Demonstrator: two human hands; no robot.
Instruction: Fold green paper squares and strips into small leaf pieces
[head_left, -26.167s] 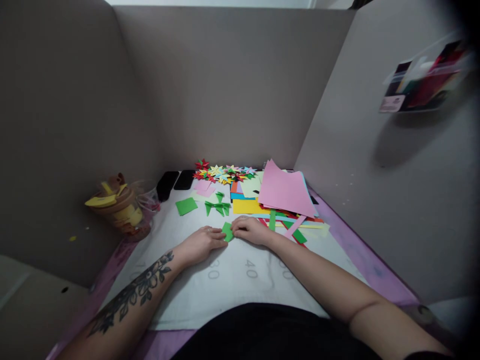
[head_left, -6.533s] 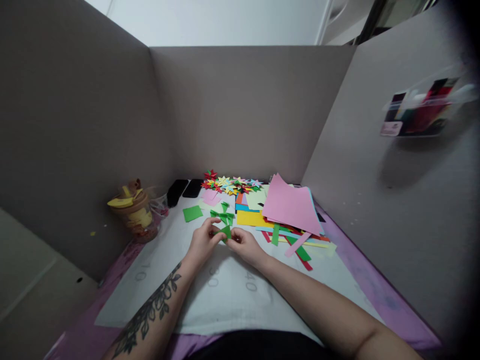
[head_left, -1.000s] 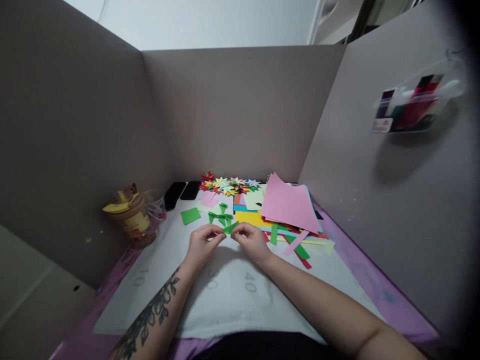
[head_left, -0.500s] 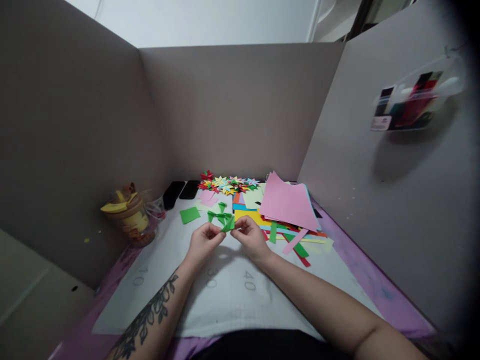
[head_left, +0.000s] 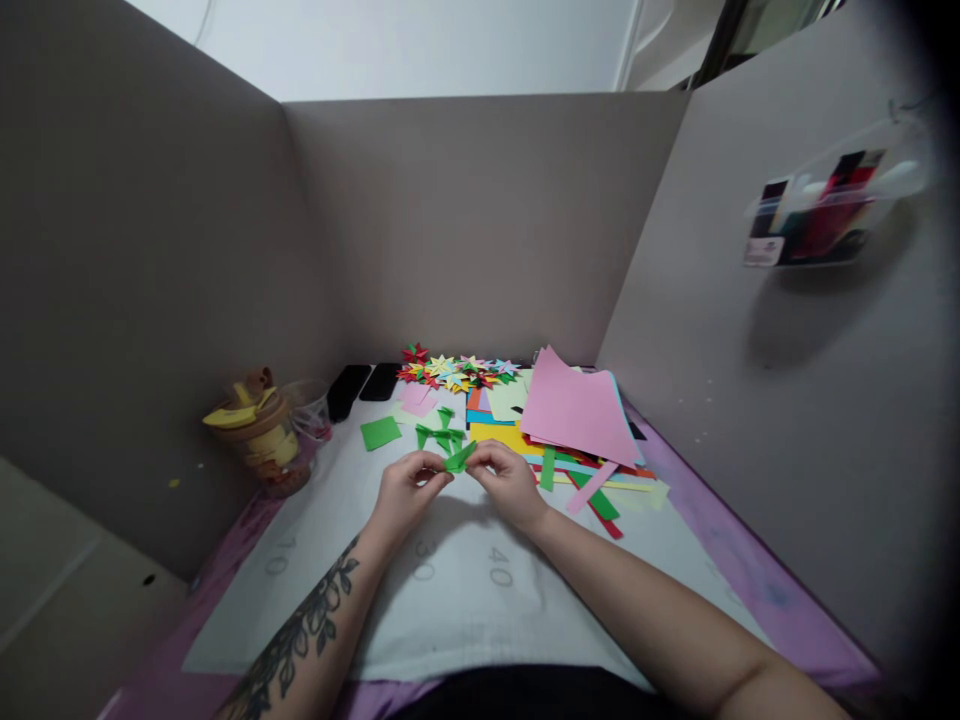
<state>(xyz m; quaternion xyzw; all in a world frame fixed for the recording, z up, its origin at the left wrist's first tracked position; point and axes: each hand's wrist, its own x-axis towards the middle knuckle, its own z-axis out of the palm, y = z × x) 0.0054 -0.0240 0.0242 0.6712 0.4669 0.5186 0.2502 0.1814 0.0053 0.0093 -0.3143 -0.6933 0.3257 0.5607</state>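
Note:
Between my two hands is a small folded piece of green paper (head_left: 459, 459), held just above the white sheet (head_left: 330, 600). My left hand (head_left: 409, 487) pinches its left end between thumb and fingers. On its right end, my right hand (head_left: 506, 482) has a similar pinch. Just beyond my fingertips lie several folded green paper pieces (head_left: 441, 437). A flat green paper square (head_left: 381, 433) rests to the left of them. How the held paper's creases run is too small to make out.
Colourful paper stars (head_left: 454, 372) line the back. Pink sheets (head_left: 574, 405) top a stack of coloured paper at right, with loose strips (head_left: 594, 490) before it. Two black phones (head_left: 380, 381), a clear plastic cup (head_left: 307, 405) and a decorated pot (head_left: 262, 440) stand left. Grey partitions (head_left: 480, 220) enclose the table.
The green paper between my fingers looks flatter and narrower than before, where it stood up as a taller point. Both hands keep their pinch in nearly the same place.

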